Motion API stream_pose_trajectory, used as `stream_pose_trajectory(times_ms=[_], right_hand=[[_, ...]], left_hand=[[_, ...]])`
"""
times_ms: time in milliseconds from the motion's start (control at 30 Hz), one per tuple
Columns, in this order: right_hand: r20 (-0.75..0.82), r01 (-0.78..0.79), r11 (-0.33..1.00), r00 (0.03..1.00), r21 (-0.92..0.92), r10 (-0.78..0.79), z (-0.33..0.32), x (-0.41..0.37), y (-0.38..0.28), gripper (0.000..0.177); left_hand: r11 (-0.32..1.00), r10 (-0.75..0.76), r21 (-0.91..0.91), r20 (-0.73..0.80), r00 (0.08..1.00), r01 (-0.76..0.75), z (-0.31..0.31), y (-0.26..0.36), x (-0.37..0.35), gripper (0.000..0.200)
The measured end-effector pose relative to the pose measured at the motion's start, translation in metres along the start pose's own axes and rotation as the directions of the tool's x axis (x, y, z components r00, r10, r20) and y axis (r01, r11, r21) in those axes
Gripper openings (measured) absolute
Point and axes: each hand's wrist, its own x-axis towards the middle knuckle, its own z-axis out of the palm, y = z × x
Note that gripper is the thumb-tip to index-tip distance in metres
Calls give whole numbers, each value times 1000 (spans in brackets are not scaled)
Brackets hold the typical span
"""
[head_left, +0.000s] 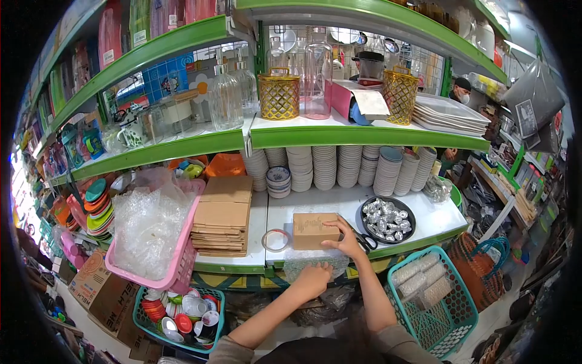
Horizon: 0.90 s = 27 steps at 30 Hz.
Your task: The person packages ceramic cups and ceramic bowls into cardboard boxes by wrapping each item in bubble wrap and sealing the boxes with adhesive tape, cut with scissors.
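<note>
A small brown cardboard box [315,232] stands near the shelf's front edge, with faint printing on it. My right hand [347,241] grips its right side, fingers at the top corner and thumb at the front. Below the box, a sheet of bubble wrap [295,269] hangs over the shelf edge. My left hand [312,283] is closed at the wrap, its fingers curled against it. A roll of tape [276,240] lies left of the box. Black-handled scissors [367,242] lie just right of my right hand, their blades partly hidden.
A black round tray [388,202] holds foil-wrapped pieces at right. Flattened cartons [223,209] and a pink basket [182,258] of bubble wrap stand left. Stacked white bowls [324,167] line the back. Teal baskets [397,315] flank me below. A green-edged shelf [364,139] overhangs.
</note>
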Motion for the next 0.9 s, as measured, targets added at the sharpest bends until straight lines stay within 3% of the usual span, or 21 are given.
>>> stream_pose_trajectory(times_ms=[100,200,267,300,400,467,567,633,700,833,900], right_hand=[[45,-35,999,998,31,34,-2,-1,-5,62],[42,-10,999,999,-39,12,-4,-3,-8,59],[102,-104,982,991,158,89,-4,-3,-1,44],[99,-103,982,991,156,88,-7,-2,0,44],[174,-133,967,980,218,95,-13,-4,2,51],[169,-241,914,966,326,194,-11,-5,0,70],[171,-282,883,957,375,233,-14,-7,-2,72],[162,-303,865,952,400,258,-13,-9,26,73],[158,-348,761,936,548,314,-12,-9,39,69],[161,-311,824,950,473,267,-19,-10,23,66],[193,-223,937,965,268,175,-17,-4,22,59]], left_hand=[[985,-65,-152,128,990,85,-29,-5,12,30],[993,-3,-119,-3,1000,2,-38,-20,22,19],[989,-56,-138,-90,994,43,-50,-25,31,19],[990,-53,-137,-91,994,40,-54,-29,35,19],[998,-31,-51,-95,995,26,-61,-42,47,19],[999,-31,-22,-117,993,29,-63,-50,56,19],[996,-67,47,-186,980,77,-65,-62,67,19],[997,1,-74,-339,941,-28,-69,-67,72,15],[997,-41,-82,-351,935,13,-65,-72,80,16],[995,-78,-93,-406,911,44,-53,-83,89,17],[995,-78,-87,-407,910,47,-51,-88,91,16]])
